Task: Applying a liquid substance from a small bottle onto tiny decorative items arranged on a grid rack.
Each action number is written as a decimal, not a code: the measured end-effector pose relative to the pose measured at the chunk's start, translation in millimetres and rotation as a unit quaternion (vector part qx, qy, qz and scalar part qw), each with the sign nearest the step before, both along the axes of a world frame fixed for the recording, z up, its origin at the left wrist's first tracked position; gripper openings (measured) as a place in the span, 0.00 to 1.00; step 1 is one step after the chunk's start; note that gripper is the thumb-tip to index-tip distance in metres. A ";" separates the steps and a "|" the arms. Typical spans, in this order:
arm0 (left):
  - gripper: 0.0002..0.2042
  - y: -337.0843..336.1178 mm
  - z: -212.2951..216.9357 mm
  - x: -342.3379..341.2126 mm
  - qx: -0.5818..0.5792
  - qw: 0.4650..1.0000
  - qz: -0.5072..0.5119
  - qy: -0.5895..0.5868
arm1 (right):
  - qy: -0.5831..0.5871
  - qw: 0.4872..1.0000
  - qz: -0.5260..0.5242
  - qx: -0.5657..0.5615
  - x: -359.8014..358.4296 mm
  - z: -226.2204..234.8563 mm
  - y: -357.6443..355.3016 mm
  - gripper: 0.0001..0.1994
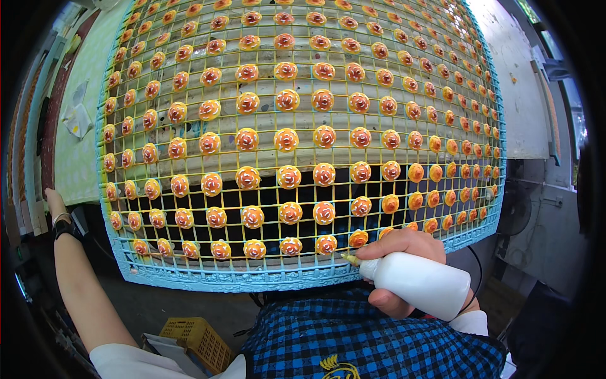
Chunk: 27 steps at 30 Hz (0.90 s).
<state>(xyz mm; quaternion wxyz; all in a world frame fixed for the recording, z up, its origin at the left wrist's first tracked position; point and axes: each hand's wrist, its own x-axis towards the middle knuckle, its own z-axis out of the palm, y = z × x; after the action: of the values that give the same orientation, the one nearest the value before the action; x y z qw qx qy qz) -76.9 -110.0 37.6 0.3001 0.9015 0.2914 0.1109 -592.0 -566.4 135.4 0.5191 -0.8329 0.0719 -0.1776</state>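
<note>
My right hand (404,243) is wrapped round a white squeeze bottle (421,283). The bottle lies tilted, its yellowish nozzle (349,258) pointing left at the near edge of a wire rack (240,281) with a light blue frame. Rows of small orange rosettes (286,140) sit on the rack's yellow-coated wires. Many rosettes carry white marks; several at the near right, such as the plain rosette (358,238) by the nozzle, show none. Away to the left, my left hand (57,203), with a dark wristband, is at the corner of a green-covered table; its fingers are mostly hidden.
Beneath the rack is a pale ridged surface (208,158). The green-covered table (79,164) bears a scrap of white plastic (77,120). A yellow crate (197,341) stands low at the left, and a pale board (521,120) at the right. A blue checked apron (303,328) covers my front.
</note>
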 end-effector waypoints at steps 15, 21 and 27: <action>0.34 12.3 -1.6 12.6 0.016 1.000 0.021 0.016 | 0.022 0.999 -0.042 -0.004 -2.4 1.2 3.2 0.19; 0.34 -6.8 -2.1 2.0 -0.005 0.999 0.030 0.017 | -0.001 1.000 -0.015 -0.021 -0.5 -0.4 -0.1 0.19; 0.33 1.2 2.8 1.7 -0.006 1.000 0.022 0.010 | 0.007 1.000 0.017 -0.025 2.3 3.9 1.5 0.21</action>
<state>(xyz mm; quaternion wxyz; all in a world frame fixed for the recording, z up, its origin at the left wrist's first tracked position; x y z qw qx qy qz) -75.2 -108.8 40.4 0.3002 0.8941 0.3148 0.1068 -589.7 -565.0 139.3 0.5005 -0.8480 0.0570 -0.1649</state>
